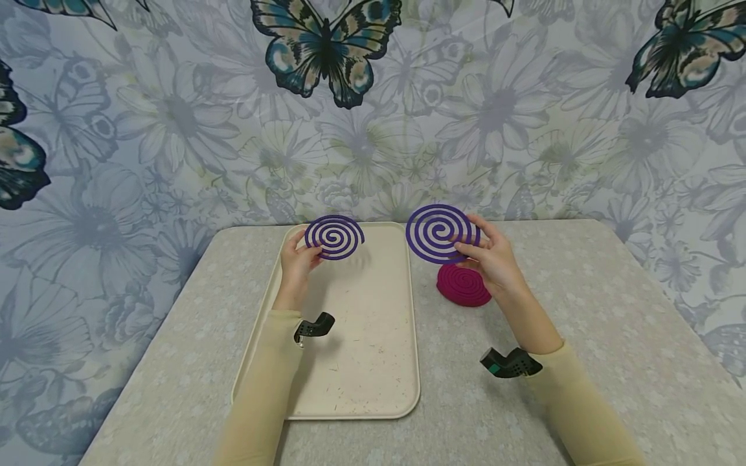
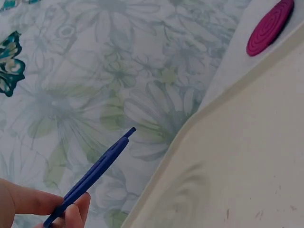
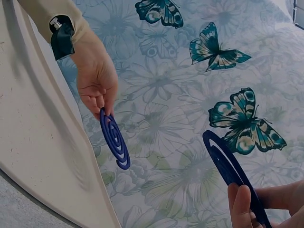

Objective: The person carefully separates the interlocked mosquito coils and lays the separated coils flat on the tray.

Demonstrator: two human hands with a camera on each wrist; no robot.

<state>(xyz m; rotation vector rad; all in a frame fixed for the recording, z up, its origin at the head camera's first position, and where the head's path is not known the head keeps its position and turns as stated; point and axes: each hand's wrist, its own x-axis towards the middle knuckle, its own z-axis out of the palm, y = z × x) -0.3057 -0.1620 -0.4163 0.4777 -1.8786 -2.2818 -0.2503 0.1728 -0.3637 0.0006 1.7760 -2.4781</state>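
Observation:
My left hand (image 1: pixel 294 264) pinches a purple mosquito coil (image 1: pixel 333 238) by its left edge, thumb in front, raised over the far part of the cream tray (image 1: pixel 373 362). In the left wrist view this coil (image 2: pixel 97 168) appears nearly edge-on. My right hand (image 1: pixel 492 259) grips a second purple coil (image 1: pixel 441 231) by its right side, held up to the right of the tray. The right wrist view shows both coils tilted and apart from each other. Below the right hand, a crimson round of coils (image 1: pixel 463 287) lies on the table, partly overlapped by that hand.
Small dark crumbs (image 1: pixel 379 388) are scattered over the tray's near half. The tray lies on a grey patterned tablecloth (image 1: pixel 559 278). A butterfly-and-flower printed backdrop (image 1: pixel 361 149) rises directly behind the table. Black camera mounts (image 1: pixel 511 362) sit on both wrists.

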